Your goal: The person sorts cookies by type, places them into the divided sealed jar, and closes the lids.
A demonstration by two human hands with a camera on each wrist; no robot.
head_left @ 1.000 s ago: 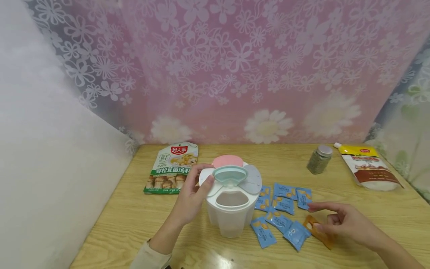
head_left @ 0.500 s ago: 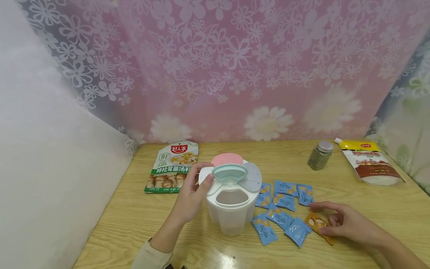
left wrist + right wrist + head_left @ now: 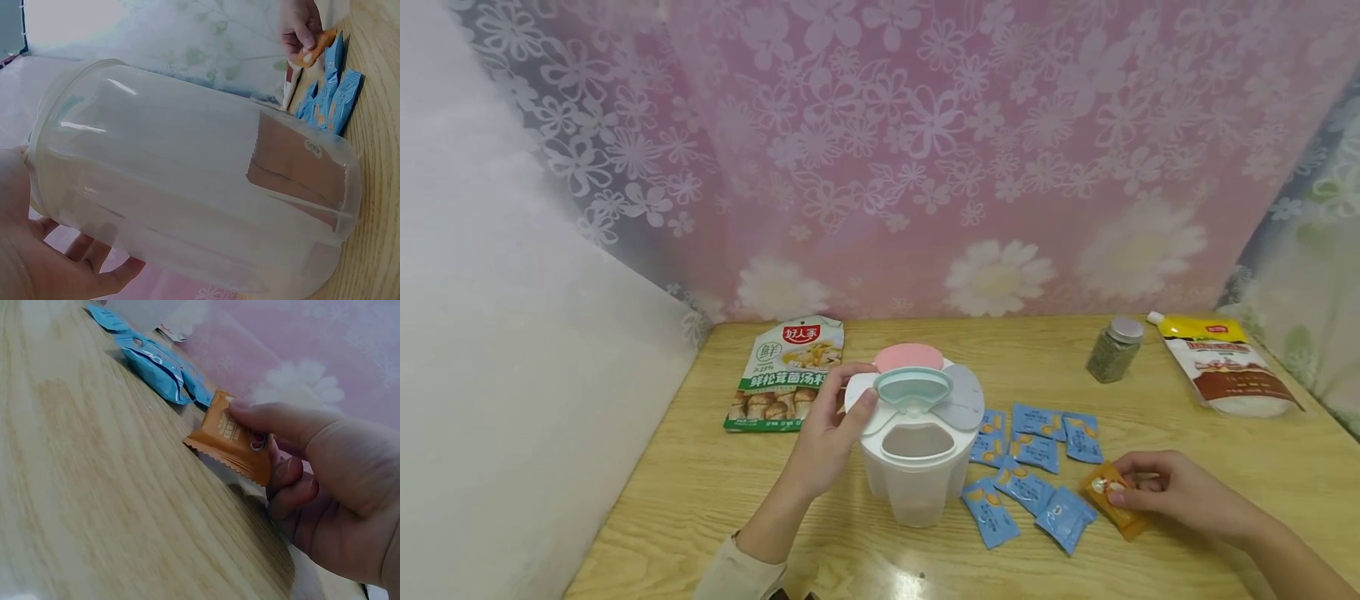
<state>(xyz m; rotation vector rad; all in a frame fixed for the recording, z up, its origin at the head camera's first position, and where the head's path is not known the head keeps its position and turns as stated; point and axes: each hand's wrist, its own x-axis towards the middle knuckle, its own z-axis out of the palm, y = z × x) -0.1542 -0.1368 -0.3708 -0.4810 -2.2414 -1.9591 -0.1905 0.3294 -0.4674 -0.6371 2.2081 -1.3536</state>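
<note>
My left hand (image 3: 826, 446) grips the lidded, translucent storage canister (image 3: 917, 492) at its upper left rim, thumb on the near side. Its lid has pink, grey and white flaps, and a teal flap (image 3: 914, 387) stands raised behind an uncovered opening (image 3: 919, 442). Through the canister wall in the left wrist view, a brown-orange packet (image 3: 297, 169) shows near the bottom. To the right, my right hand (image 3: 1195, 496) pinches a small orange snack packet (image 3: 228, 437) between thumb and fingers, lifted a little off the table. Several blue packets (image 3: 1066, 518) lie between the canister and that hand.
A mushroom soup seasoning pouch (image 3: 786, 375) lies at the back left. A glass jar of dried herbs (image 3: 1115, 350) stands at the back right, near a spouted pouch (image 3: 1225, 367). The wooden table (image 3: 700, 517) meets a white wall on the left and a floral curtain behind.
My right thumb and fingers have closed on the orange packet, which has been picked up and tilted. The left hand and canister have stayed in place.
</note>
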